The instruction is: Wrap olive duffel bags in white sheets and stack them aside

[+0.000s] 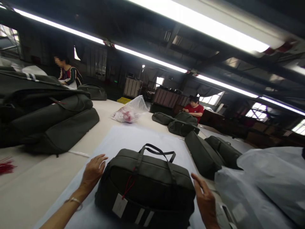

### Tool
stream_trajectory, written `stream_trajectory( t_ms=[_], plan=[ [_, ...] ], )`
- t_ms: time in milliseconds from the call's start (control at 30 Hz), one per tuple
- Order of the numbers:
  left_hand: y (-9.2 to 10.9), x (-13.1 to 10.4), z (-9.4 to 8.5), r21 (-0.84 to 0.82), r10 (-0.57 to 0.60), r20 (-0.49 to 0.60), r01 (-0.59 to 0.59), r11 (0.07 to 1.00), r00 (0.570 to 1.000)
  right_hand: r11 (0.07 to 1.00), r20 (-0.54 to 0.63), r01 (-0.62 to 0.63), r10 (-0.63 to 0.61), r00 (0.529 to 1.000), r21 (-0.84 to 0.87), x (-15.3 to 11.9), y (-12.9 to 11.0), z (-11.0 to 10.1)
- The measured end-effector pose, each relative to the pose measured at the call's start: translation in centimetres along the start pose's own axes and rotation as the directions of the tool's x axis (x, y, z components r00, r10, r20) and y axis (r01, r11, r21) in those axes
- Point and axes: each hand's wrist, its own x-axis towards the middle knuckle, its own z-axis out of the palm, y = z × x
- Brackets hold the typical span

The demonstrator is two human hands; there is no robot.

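A dark green duffel bag (152, 187) stands upright on a pale plastic sheet (114, 136), its two handles raised. From a handle hangs a white tag (119, 205) on a red string, and two white stripes mark the bag's lower front. My left hand (94, 170) is beside the bag's upper left end, fingers apart and holding nothing. At the right end, my right hand (204, 197) has its fingers stretched out along the bag's side. Whether either hand touches the bag is hard to tell.
Dark bags are piled on the left (69, 130), and more stand at the right (205, 156). Plastic-wrapped goods (269, 181) fill the right front. A clear bag with red strings (130, 111) lies ahead. Two people work beyond the table; red tassels (6, 166) lie far left.
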Motion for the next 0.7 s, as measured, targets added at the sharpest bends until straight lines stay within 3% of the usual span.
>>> stream_trajectory(
  t_ms=[67,133,167,200,233,267,300,367,433,533,700],
  plan=[
    [5.0,4.7,-0.9,-0.22,0.093,-0.086,-0.11,0.969,0.992,0.985,0.146,0.168,-0.171,0.974,0.035,2.5,-3.8,2.4],
    [10.7,8.8,-2.0,-0.349,0.177,-0.122,-0.209,0.913,0.977,0.955,0.269,0.288,-0.295,0.917,0.068,4.2,-6.5,5.5],
    [13.5,10.3,-2.3,-0.386,0.23,-0.073,-0.241,0.891,0.97,0.943,0.322,0.324,-0.33,0.887,0.075,4.6,-7.3,7.0],
    [16.0,11.5,-2.4,-0.388,0.293,0.052,-0.251,0.887,0.955,0.934,0.369,0.348,-0.35,0.861,0.074,4.8,-7.7,8.3],
    [18.3,12.4,-2.2,-0.354,0.349,0.22,-0.259,0.899,0.911,0.929,0.412,0.364,-0.356,0.839,0.063,4.7,-7.8,9.4],
    [20.2,12.9,-1.7,-0.302,0.387,0.396,-0.28,0.911,0.832,0.926,0.445,0.376,-0.356,0.822,0.045,4.5,-7.7,10.2],
    [21.6,13.1,-0.8,-0.276,0.404,0.502,-0.301,0.913,0.765,0.92,0.465,0.392,-0.357,0.81,0.022,4.1,-7.3,10.7],
    [23.4,12.9,1.5,-0.225,0.393,0.635,-0.327,0.918,0.665,0.901,0.446,0.433,-0.373,0.813,-0.037,3.1,-6.4,11.0],
    [24.0,12.4,4.0,-0.169,0.341,0.691,-0.317,0.933,0.637,0.887,0.366,0.446,-0.379,0.85,-0.12,2.2,-5.5,10.9],
    [23.6,12.0,7.1,-0.055,0.219,0.717,-0.26,0.964,0.662,0.888,0.274,0.411,-0.351,0.895,-0.207,1.5,-4.6,11.0],
    [22.9,12.8,9.6,0.026,0.097,0.697,-0.159,0.987,0.711,0.895,0.275,0.4,-0.342,0.899,-0.196,1.4,-4.1,11.6]
  ],
)
